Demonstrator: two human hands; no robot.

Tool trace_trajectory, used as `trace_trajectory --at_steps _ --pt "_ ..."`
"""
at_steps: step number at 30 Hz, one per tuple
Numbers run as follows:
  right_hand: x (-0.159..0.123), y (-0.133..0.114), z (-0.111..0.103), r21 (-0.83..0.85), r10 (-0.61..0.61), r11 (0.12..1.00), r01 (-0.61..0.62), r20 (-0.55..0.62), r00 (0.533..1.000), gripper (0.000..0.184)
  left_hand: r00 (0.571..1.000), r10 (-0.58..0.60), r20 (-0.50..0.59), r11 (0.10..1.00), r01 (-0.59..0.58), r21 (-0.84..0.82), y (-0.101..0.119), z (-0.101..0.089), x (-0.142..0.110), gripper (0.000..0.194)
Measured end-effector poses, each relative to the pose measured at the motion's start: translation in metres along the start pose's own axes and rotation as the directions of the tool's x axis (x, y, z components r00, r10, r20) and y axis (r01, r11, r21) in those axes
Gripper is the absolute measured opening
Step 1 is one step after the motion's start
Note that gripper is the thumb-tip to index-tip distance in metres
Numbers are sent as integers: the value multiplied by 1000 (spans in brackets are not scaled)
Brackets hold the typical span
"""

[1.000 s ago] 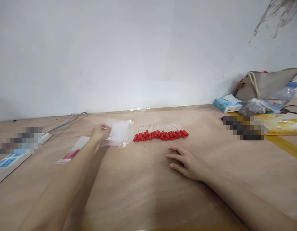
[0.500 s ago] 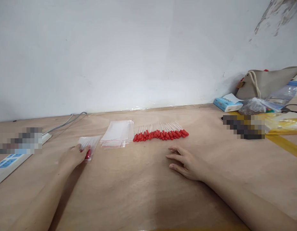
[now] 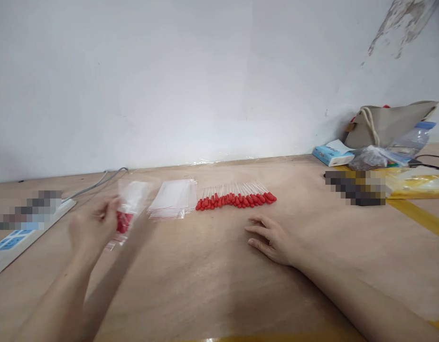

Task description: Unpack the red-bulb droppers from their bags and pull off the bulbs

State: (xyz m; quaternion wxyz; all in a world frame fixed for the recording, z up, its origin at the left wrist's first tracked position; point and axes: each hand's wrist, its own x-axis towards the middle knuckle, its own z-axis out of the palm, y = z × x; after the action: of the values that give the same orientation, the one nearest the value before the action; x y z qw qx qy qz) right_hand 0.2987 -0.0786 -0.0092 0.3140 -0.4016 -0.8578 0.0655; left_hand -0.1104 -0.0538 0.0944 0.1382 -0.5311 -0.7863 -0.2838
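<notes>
Pinched in my left hand (image 3: 96, 221) is a clear zip bag (image 3: 135, 194) with red-tipped sticks inside, held up off the table at the left. Its lower end hangs below the red tips, and a shadow lies on the table to its right. My right hand (image 3: 271, 240) rests on the table with fingers apart and nothing in them. Just beyond it lies a row of thin white sticks with red bulbous tips (image 3: 237, 200), tips toward me. Left of that row is a stack of flat clear zip bags (image 3: 172, 198) with red seal lines.
A white power strip (image 3: 34, 232) with a grey cable (image 3: 94, 183) is at the left. On the right are a blue tissue pack (image 3: 331, 154), a blurred dark object (image 3: 358, 187), yellow plastic packaging (image 3: 415, 183) and a beige bag (image 3: 393, 123). A white wall (image 3: 205, 80) stands behind.
My left hand has lifted the zip bag of red-tipped sticks from the table, where it lay flat. My right hand has stayed put.
</notes>
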Motion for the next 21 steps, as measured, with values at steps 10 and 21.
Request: trace_trajectory --at_steps 10,21 --pt "2 -3 -11 80 97 993 -82 -209 973 31 456 831 319 476 -286 -832 158 59 -105 22" --pt "2 -10 -10 -148 44 989 -22 151 988 46 697 592 405 567 -2 -824 133 75 -112 28"
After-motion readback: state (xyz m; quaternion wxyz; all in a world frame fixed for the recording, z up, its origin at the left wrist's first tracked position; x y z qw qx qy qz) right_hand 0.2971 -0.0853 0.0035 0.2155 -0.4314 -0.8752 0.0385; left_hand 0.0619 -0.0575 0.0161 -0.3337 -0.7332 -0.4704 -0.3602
